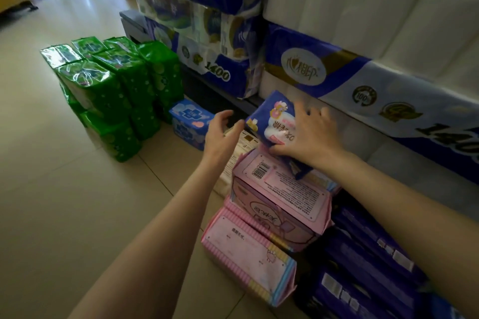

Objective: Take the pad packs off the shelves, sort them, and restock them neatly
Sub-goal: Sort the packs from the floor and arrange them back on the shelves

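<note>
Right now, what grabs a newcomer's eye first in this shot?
The right hand gripping a blue pad pack above the stacked pink packs at centre, with the left hand open beside it. Next, the shiny green packs piled on the floor at left.

- A dark blue pad pack (272, 122) was tilted above the pink packs (280, 199).
- Green packs (108, 90) stood stacked on the floor.
- A light blue pack (190, 123) lay beside them.

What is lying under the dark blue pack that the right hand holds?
The dark blue pack, held by the right hand, lies tilted over a stack of pink packs on the floor. The stack's top pack shows a barcode; its part beneath the blue pack and hand is covered.
</note>
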The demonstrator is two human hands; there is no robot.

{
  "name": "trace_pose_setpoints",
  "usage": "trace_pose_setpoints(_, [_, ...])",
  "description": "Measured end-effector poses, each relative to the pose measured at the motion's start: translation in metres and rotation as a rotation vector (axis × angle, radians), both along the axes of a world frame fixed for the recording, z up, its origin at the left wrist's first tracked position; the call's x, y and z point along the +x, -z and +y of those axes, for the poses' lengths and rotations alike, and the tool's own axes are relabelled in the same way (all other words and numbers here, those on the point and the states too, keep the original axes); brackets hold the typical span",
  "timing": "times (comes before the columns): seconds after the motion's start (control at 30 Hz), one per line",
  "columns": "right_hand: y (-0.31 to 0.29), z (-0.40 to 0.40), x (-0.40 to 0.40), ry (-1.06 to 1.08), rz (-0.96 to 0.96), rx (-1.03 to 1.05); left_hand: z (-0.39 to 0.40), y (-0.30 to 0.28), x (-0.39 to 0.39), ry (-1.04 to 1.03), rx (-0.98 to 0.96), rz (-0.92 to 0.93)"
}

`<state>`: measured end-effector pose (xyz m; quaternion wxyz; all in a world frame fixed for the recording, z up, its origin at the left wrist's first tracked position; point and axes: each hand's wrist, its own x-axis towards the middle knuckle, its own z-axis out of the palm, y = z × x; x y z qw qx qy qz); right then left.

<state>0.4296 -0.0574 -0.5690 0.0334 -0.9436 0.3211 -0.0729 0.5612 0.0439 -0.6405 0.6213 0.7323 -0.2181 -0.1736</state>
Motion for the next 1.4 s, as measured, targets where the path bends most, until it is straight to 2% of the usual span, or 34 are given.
trace_pose_setpoints(0.1, [-0.014,-0.004,-0.015,0.102,-0.235,0.270,-0.004,-0.037,-0.018,0.151,-0.105,0.163])
trace_pose_setpoints(0.23, [-0.030,-0.018,-0.053,0.081,-0.389,0.501,-0.013,-0.071,-0.043,0.448,-0.023,0.144])
trace_pose_setpoints(0.33, [-0.044,-0.025,-0.106,0.100,-0.544,0.930,-0.020,-0.089,-0.071,0.614,0.051,0.117])
trace_pose_setpoints(0.4, [-0.046,-0.030,-0.148,0.134,-0.555,1.181,-0.026,-0.094,-0.097,0.775,0.138,0.152])
trace_pose_setpoints(0.43, [-0.043,-0.032,-0.167,0.159,-0.504,1.215,-0.029,-0.093,-0.111,0.849,0.207,0.133])
trace_pose_setpoints(0.5, [-0.038,-0.037,-0.200,0.214,-0.434,1.199,-0.035,-0.087,-0.138,0.946,0.319,0.074])
trace_pose_setpoints(0.57, [-0.035,-0.041,-0.227,0.240,-0.341,1.076,-0.042,-0.080,-0.161,1.003,0.412,-0.077])
trace_pose_setpoints(0.63, [-0.034,-0.046,-0.253,0.234,-0.107,0.814,-0.053,-0.070,-0.180,1.017,0.478,-0.257])
trace_pose_setpoints(0.7, [-0.026,-0.051,-0.283,0.230,0.111,0.661,-0.064,-0.057,-0.203,1.057,0.491,-0.287])
trace_pose_setpoints(0.73, [-0.017,-0.052,-0.299,0.230,0.198,0.641,-0.068,-0.048,-0.215,1.109,0.516,-0.329])
trace_pose_setpoints(0.83, [0.014,-0.039,-0.341,0.216,0.391,0.634,-0.073,-0.008,-0.259,1.315,0.700,-0.607])
trace_pose_setpoints(0.9, [0.032,-0.030,-0.363,0.228,0.423,0.621,-0.072,0.023,-0.284,1.444,0.858,-0.782])
trace_pose_setpoints(1.0, [0.050,-0.031,-0.385,0.288,0.311,0.518,-0.070,0.053,-0.307,1.516,0.984,-0.995])
trace_pose_setpoints(1.1, [0.051,-0.032,-0.399,0.325,0.278,0.590,-0.065,0.061,-0.320,1.504,1.014,-1.053])
trace_pose_setpoints(1.2, [0.053,-0.006,-0.405,0.186,0.462,0.719,-0.056,0.067,-0.328,1.510,1.021,-1.150])
trace_pose_setpoints(1.27, [0.067,0.021,-0.406,0.090,0.507,0.772,-0.051,0.071,-0.329,1.465,1.005,-1.220])
trace_pose_setpoints(1.33, [0.088,0.045,-0.403,0.025,0.490,0.751,-0.049,0.073,-0.327,1.431,0.982,-1.262])
trace_pose_setpoints(1.4, [0.106,0.060,-0.397,-0.019,0.477,0.602,-0.048,0.072,-0.326,1.426,0.979,-1.277])
